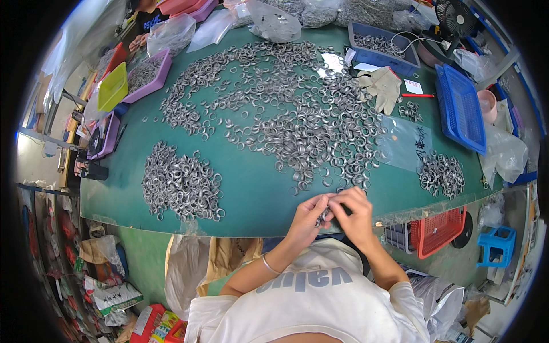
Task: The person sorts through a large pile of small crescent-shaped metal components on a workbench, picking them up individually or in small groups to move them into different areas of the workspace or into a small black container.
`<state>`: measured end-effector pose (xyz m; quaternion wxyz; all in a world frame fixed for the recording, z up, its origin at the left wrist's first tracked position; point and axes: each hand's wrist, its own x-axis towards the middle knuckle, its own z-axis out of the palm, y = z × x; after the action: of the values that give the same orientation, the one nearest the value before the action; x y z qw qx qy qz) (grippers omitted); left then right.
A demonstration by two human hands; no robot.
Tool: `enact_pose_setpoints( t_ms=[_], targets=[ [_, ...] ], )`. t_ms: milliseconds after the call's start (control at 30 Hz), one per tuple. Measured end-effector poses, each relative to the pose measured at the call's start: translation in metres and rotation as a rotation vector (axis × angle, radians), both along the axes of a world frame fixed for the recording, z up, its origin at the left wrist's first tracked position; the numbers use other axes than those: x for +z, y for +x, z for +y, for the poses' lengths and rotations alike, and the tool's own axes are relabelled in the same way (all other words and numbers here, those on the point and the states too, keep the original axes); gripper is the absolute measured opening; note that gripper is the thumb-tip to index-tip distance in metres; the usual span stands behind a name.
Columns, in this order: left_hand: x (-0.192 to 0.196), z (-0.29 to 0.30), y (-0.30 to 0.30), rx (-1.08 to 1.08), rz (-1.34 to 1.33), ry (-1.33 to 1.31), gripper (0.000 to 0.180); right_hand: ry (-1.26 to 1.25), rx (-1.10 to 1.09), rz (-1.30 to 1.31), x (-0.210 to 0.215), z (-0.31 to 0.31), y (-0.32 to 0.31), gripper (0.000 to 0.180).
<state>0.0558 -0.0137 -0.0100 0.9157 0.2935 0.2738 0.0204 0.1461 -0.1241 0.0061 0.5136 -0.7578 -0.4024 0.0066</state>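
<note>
At the table's near edge my left hand point(306, 223) is closed round a few grey metal rings point(323, 216). My right hand point(354, 214) meets it, thumb and fingers pinched together at the same rings; its fingertips partly hide what they grip. Just beyond my hands spreads a wide heap of loose grey metal rings point(297, 137). To the left lies a separate pile of rings point(180, 183). A smaller ring pile point(441, 174) sits to the right, beside a clear plastic bag point(403, 143) with dark writing.
The green table point(251, 208) carries a work glove point(380, 88), a red pen point(417, 95), blue baskets point(460, 108) and a blue bin of rings point(383, 48). Purple trays point(150, 77) stand at the left. A red basket point(437, 231) is below the right edge. Another person point(147, 20) is at the far left.
</note>
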Motion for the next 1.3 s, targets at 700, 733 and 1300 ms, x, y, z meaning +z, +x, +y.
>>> enact_pose_setpoints(
  t_ms=[700, 733, 1300],
  targets=[
    [0.006, 0.009, 0.0, -0.117, 0.063, -0.188, 0.021, -0.182, -0.236, -0.174, -0.016, -0.029, 0.04, 0.007],
    [0.009, 0.006, 0.002, -0.115, 0.075, -0.143, 0.021, -0.097, -0.229, -0.039, -0.015, -0.028, 0.035, 0.007],
    [-0.002, 0.014, -0.003, -0.154, -0.067, -0.23, 0.016, -0.415, -0.275, -0.407, -0.01, -0.005, 0.069, 0.012]
  ],
)
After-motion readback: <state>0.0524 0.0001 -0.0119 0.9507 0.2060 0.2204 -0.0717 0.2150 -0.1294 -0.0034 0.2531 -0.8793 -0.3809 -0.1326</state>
